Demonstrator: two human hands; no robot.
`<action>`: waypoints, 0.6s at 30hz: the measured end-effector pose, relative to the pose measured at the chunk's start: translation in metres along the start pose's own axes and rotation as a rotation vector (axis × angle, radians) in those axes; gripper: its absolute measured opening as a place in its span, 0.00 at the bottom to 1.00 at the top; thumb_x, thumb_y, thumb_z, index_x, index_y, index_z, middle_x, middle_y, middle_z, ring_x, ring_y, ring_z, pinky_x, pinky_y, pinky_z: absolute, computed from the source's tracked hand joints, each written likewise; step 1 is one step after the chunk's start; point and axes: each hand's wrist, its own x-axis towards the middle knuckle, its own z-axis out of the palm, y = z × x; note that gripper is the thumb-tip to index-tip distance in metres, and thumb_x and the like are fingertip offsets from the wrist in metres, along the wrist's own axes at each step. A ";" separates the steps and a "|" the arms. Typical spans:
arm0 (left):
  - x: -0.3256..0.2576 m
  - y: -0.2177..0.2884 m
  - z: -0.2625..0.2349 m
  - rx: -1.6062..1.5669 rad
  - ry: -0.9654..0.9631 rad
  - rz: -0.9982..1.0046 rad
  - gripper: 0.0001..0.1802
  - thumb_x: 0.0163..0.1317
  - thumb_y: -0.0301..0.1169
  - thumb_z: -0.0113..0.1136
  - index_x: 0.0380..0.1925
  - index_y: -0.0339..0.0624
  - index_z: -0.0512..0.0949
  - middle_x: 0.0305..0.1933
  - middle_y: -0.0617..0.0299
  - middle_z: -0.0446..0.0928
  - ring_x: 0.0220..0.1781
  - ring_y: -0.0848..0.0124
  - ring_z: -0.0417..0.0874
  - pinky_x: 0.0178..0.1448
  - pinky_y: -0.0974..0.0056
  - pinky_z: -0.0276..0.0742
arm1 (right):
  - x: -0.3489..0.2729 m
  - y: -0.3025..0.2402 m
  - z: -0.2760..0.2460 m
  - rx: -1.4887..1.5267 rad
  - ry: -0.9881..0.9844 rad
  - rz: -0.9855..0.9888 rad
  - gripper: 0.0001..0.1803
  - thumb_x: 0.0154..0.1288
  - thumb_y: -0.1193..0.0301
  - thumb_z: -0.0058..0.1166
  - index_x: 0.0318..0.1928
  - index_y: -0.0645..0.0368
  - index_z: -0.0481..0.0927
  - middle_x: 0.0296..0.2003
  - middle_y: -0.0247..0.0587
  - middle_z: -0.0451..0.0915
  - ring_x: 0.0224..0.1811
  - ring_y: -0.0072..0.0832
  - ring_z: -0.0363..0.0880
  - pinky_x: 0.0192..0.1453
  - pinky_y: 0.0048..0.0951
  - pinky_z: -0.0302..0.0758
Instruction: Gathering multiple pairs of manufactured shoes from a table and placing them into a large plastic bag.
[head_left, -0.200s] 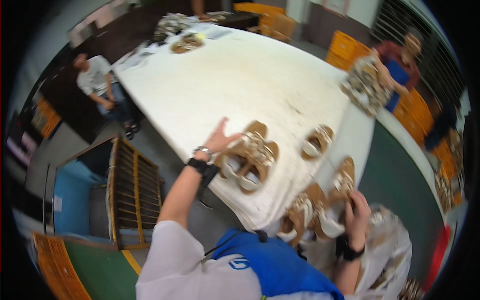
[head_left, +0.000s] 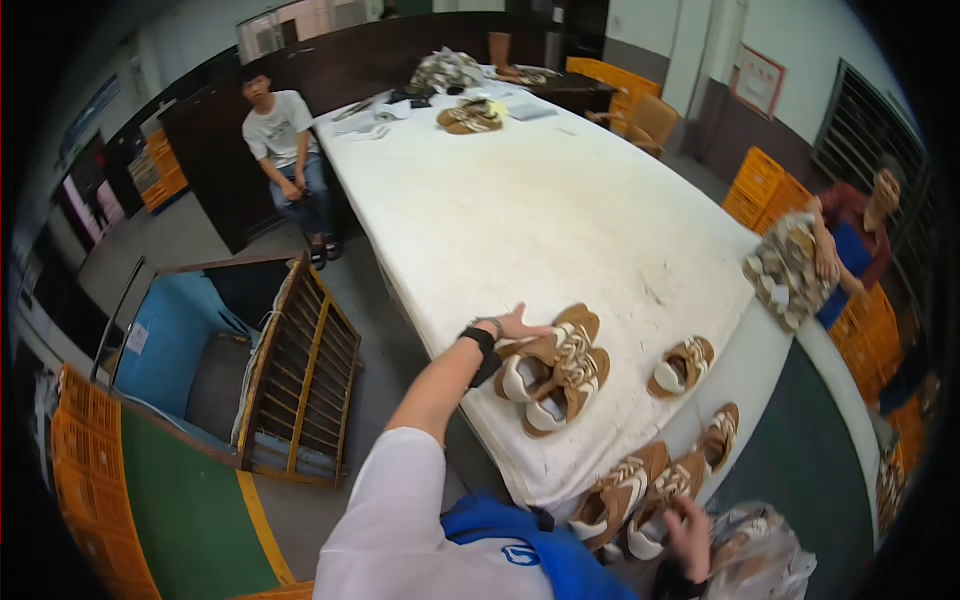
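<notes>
From the head camera, the person's left hand [head_left: 512, 326] lies flat with the fingers spread, resting on the heel end of a pair of tan-and-white sneakers [head_left: 553, 366] that lie side by side, touching, near the near edge of the long white table [head_left: 540, 200]. The right hand [head_left: 690, 528] is low in the picture, fingers curled onto the toe of a second tan pair [head_left: 640, 488] at the table's very corner; whether it actually grips the shoe cannot be told. Just beside it sits a crinkled clear plastic bag [head_left: 760, 555]. A single tan shoe [head_left: 683, 365] lies apart between the two pairs, and another [head_left: 720, 435] rests near the rounded edge. These sneakers look light and fairly soft in the upper with a stiffer rubber sole, not fragile, so the heel collar or the sole's side seems the surest place to take hold. At the far end a seated person [head_left: 285, 150] waits beside the table, and at the right a person carrying an armful of shoes [head_left: 790, 265] stands by orange crates [head_left: 765, 185]. Against the earlier frame, the left hand has lowered from above the pair onto it, while the right hand has slid downward along the corner pair.
</notes>
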 end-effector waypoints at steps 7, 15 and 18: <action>-0.002 0.008 0.015 0.043 -0.255 -0.055 0.70 0.32 0.78 0.47 0.64 0.30 0.47 0.67 0.42 0.50 0.69 0.56 0.53 0.68 0.58 0.52 | -0.010 0.020 0.016 0.429 0.358 0.226 0.33 0.55 0.62 0.59 0.60 0.58 0.65 0.44 0.48 0.76 0.45 0.34 0.73 0.50 0.31 0.69; 0.016 0.021 0.034 0.317 -0.433 0.077 0.63 0.35 0.75 0.49 0.61 0.34 0.56 0.63 0.43 0.59 0.65 0.55 0.61 0.66 0.57 0.56 | -0.019 0.078 0.048 1.034 0.030 0.877 0.24 0.67 0.56 0.43 0.55 0.59 0.69 0.46 0.36 0.74 0.47 0.27 0.71 0.50 0.26 0.70; 0.005 0.035 0.047 0.299 -0.425 0.220 0.61 0.38 0.75 0.48 0.60 0.33 0.59 0.61 0.45 0.63 0.63 0.56 0.64 0.64 0.58 0.59 | -0.009 0.088 0.061 1.043 -0.001 0.830 0.24 0.67 0.55 0.42 0.54 0.60 0.69 0.46 0.37 0.74 0.47 0.27 0.72 0.49 0.25 0.71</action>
